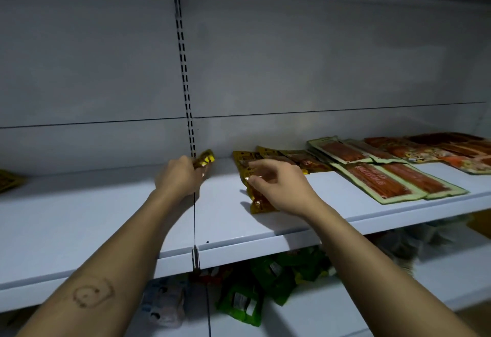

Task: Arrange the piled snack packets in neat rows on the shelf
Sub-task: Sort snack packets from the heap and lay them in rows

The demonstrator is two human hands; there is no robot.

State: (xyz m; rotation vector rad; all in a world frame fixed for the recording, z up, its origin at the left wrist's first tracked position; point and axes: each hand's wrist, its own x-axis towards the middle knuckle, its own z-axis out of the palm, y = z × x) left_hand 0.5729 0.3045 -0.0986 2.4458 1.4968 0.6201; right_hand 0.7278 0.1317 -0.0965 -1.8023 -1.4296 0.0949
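My left hand [178,175] grips a yellow snack packet [205,160] near the back of the white shelf [106,219], by the slotted upright. My right hand [276,186] hovers with loosely curled fingers over another yellow packet [259,203] lying on the shelf, its fingertips touching the packet's upper part. Behind it lie more yellow-brown packets [289,160] overlapping in a row. Farther right, green-edged packets of red sticks [393,179] lie flat in overlapping rows.
A slotted metal upright [186,78] divides the back panel. One yellow packet [9,179] peeks in at the far left. Red-orange packets [438,150] lie at the back right. Green packets [265,283] are piled on the lower shelf.
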